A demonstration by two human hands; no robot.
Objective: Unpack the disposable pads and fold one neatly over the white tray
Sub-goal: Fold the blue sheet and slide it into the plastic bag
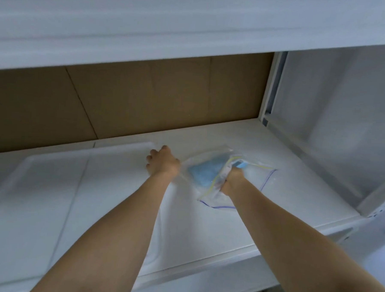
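Blue disposable pads (202,174) inside clear zip bag (227,181), at three o'clock of white tray (58,183). Right hand (232,181) reached inside bag, gripping pads. Left hand (162,162) curled, pinching bag's edge.

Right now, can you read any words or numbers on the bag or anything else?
No words or numbers can be read anywhere.
The clear bag shows only blue and yellow lines, no letters.
The blue pads inside look plain.
The white tray and the brown cardboard behind it carry no print.
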